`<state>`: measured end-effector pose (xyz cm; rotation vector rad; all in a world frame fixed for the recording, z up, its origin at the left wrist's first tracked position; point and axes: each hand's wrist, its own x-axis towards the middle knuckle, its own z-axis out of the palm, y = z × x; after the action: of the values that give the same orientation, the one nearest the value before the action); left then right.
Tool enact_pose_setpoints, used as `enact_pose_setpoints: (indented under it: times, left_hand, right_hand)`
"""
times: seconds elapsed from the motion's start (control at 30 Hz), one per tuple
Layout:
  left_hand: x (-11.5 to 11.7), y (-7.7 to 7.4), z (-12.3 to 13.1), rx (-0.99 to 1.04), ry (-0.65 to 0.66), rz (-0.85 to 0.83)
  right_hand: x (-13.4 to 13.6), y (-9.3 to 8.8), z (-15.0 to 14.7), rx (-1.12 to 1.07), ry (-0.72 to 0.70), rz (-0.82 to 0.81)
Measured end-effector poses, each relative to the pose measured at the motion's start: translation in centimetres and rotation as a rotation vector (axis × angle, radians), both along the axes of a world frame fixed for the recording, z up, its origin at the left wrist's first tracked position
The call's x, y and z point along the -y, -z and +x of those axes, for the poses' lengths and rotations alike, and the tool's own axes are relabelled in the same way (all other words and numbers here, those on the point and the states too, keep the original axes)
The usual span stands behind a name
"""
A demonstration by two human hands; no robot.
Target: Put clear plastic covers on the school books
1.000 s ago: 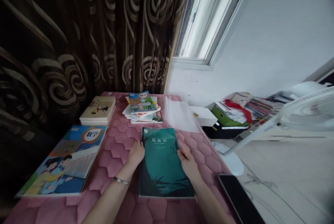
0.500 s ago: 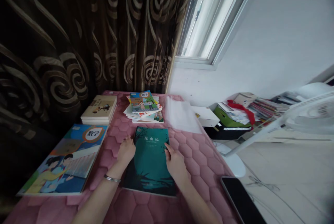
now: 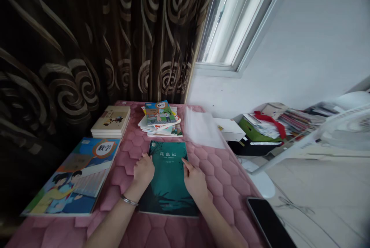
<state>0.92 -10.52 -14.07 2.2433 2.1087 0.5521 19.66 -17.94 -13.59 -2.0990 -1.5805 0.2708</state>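
A dark green book (image 3: 169, 180) with white Chinese characters on its cover lies closed on the pink quilted cover (image 3: 215, 186). At its left edge is my left hand (image 3: 143, 171), its fingers curled in and a metal bangle on the wrist. My right hand (image 3: 195, 183) grips the right edge, the index finger reaching along the cover's side and the others bent. To the left lies a large blue maths textbook (image 3: 78, 178).
Behind the textbook is a stack of beige books (image 3: 111, 121). A pile of mixed books (image 3: 160, 119) stands at the back, beside translucent white sheets (image 3: 204, 128). A black phone (image 3: 270, 221) lies at the right edge. Beyond are a white fan (image 3: 323, 132) and a green bag (image 3: 257, 128).
My left hand has shifted slightly right, over the green book's left edge, and its fingers are more curled. The book has barely turned. My right hand stays at the right edge.
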Motion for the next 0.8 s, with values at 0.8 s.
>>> enact_pose_setpoints:
  times: [0.8]
  left_hand:
    - [11.0,0.3,5.0,-0.04,0.869,-0.119]
  right_hand:
    - [-1.9,0.0,3.2,0.254,-0.215,-0.136]
